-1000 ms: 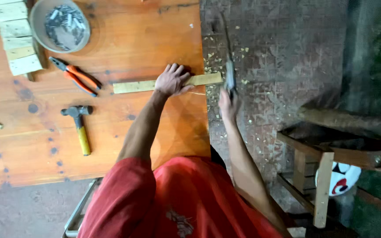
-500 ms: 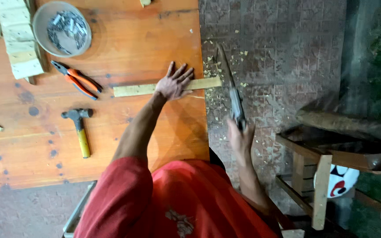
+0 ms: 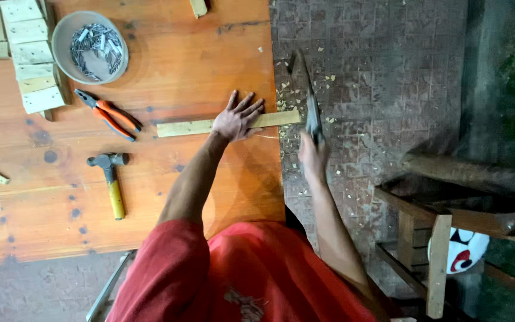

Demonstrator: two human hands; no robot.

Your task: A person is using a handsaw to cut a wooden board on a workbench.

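Pressing flat, the left hand (image 3: 235,119) pins the wooden strip (image 3: 198,126); the saw (image 3: 310,98) (gripped by the right hand (image 3: 311,156)) should be kept square.

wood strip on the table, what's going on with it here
A person in a red shirt presses the left hand flat on a thin wood strip whose end overhangs the edge of the wooden table. The right hand holds a saw at that overhanging end. Sawdust lies on the floor below; a hammer and pliers rest nearby.
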